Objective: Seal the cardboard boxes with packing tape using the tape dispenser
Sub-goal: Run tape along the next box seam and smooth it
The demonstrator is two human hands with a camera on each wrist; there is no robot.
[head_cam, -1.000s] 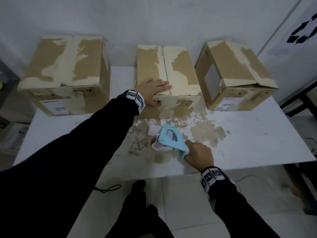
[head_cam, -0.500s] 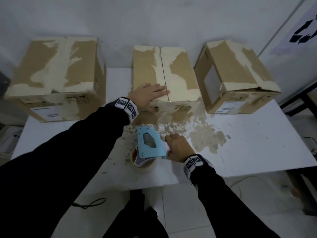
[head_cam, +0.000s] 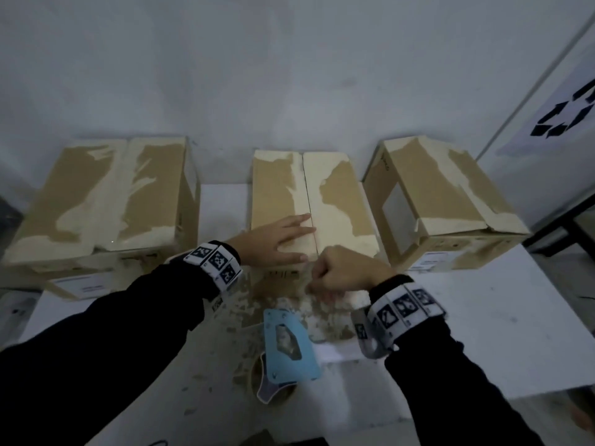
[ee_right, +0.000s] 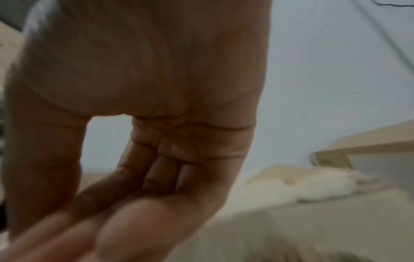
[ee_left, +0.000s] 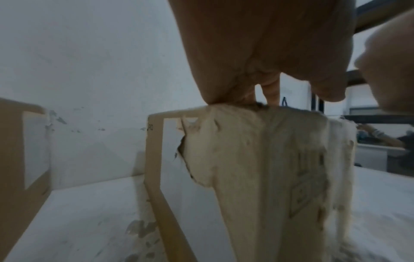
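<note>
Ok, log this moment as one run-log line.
left hand: flat on middle box | right hand: at its front edge | tape dispenser: on table, unheld

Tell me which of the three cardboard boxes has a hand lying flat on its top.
The middle box: the left hand lies flat on it.

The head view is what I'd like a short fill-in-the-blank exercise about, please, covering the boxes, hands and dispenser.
1. The number of cardboard boxes on the white table is ____.
2. The left hand lies flat on top of the ____ box.
3. The blue tape dispenser is held by ____ hand; it lies on the table.
4. The right hand is at that box's ____ edge, the one nearest the person.

Missing words: three; middle; neither; front
</note>
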